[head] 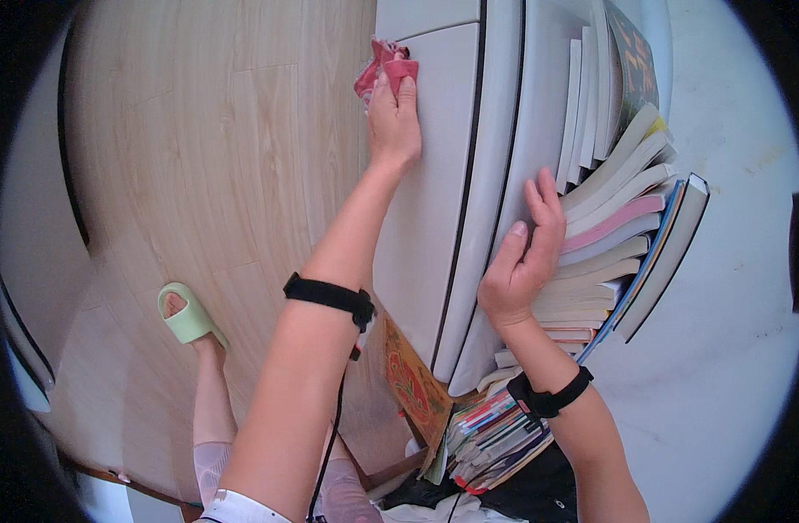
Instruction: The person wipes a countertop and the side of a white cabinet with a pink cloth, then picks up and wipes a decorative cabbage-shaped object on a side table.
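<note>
My left hand (394, 127) grips a crumpled pink cloth (403, 68). The cloth lies against the white front panel (419, 189) of a low cabinet, by its lower edge over the floor. Nothing is held in my right hand (527, 261), which rests at the cabinet's white top (540, 111), thumb apart from the fingers. Its fingertips are beside a row of books (608, 229) that stand and lean along the wall side. Dark gaps run between the front panel and the rounded top edge. A black strap circles each of my forearms.
Below the cabinet's end, a patterned board (416, 386) leans beside a stack of books and magazines (497, 431). A black cable (334, 425) hangs by my left arm. My foot in a green slipper (189, 314) stands on the wood-look floor (210, 163). A white wall (720, 261) rises at right.
</note>
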{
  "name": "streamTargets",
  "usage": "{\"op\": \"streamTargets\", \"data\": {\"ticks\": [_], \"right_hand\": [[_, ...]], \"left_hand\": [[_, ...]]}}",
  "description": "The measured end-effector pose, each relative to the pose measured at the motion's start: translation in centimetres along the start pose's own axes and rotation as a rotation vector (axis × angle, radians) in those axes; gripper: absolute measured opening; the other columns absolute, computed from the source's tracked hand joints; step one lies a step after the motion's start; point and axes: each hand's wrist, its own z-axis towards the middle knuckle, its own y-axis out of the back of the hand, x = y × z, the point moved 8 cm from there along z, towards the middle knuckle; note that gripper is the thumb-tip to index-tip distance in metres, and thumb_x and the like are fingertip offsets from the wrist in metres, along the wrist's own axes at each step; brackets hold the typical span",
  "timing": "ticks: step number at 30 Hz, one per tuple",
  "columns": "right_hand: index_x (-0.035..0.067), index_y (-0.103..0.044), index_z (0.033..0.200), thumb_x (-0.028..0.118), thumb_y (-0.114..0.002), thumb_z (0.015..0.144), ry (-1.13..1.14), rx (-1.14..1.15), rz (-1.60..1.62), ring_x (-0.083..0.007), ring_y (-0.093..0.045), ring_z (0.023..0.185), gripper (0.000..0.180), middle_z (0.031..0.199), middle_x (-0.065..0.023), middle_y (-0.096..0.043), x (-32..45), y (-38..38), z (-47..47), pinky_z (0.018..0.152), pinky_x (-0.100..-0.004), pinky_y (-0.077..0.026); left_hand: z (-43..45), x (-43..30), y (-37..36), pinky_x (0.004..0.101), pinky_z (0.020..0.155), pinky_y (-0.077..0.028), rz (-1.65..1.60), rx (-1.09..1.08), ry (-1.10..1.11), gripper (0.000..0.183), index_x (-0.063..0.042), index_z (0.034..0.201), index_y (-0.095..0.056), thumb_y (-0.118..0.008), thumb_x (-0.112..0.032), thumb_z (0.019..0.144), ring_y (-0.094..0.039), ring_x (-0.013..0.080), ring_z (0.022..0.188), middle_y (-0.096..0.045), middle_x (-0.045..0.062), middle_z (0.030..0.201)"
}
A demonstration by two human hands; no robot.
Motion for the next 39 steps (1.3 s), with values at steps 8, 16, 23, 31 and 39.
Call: {"op": "streamTargets", "data": {"ticks": [8,16,23,31,39], "right_hand": [[-0.004,-0.045,0.103,0.003,-0.034,0.072,-0.016,0.057,-0.039,-0.031,-0.037,0.106,0.033,0.113,-0.0193,-0.041,-0.1,-0.1,-0.4,0.091,-0.0365,-0.025],[-0.005,-0.042,0.105,0.003,-0.032,0.074,-0.002,0.07,-0.043,-0.0288,-0.037,0.106,0.033,0.115,-0.0192,-0.039,-0.1,-0.2,-0.5,0.091,-0.0342,-0.026],[-0.005,-0.042,0.106,0.001,-0.031,0.075,-0.005,0.08,-0.058,-0.0268,-0.037,0.107,0.033,0.115,-0.0181,-0.039,-0.5,0.1,-0.2,0.091,-0.0328,-0.026],[-0.002,-0.047,0.102,0.003,-0.036,0.075,0.057,-0.027,0.022,-0.0287,-0.042,0.102,0.03,0.111,-0.0172,-0.044,0.0,0.0,0.3,0.088,-0.0341,-0.03],[-0.002,-0.048,0.102,0.002,-0.036,0.076,0.102,-0.07,0.063,-0.0238,-0.043,0.104,0.03,0.111,-0.0145,-0.046,-0.7,-0.4,0.4,0.088,-0.0295,-0.03]], "left_hand": [[0.7,4.5,1.7,0.0352,0.087,-0.03,0.187,0.087,0.182,0.038,-0.005,0.112,-0.04,-0.032,-0.028,0.083,-0.039,0.0298,0.104,-0.043,0.017,0.112],[-11.0,11.3,4.4,0.0344,0.085,-0.03,0.12,0.272,0.688,0.039,-0.002,0.108,-0.042,-0.028,-0.029,0.084,-0.043,0.0297,0.1,-0.048,0.018,0.102],[-26.1,11.5,6.4,0.0322,0.089,-0.026,0.172,0.237,0.732,0.04,0.0,0.112,-0.039,-0.029,-0.028,0.085,-0.039,0.0262,0.105,-0.044,0.018,0.11],[-31.5,8.7,5.9,0.0315,0.083,-0.032,-0.059,0.025,1.109,0.041,-0.002,0.112,-0.04,-0.031,-0.031,0.085,-0.045,0.024,0.096,-0.048,0.014,0.104],[-31.8,-4.9,3.0,0.0364,0.094,-0.016,0.091,0.296,0.634,0.047,-0.002,0.121,-0.029,-0.028,-0.032,0.085,-0.023,0.0299,0.115,-0.03,0.018,0.122]]}}
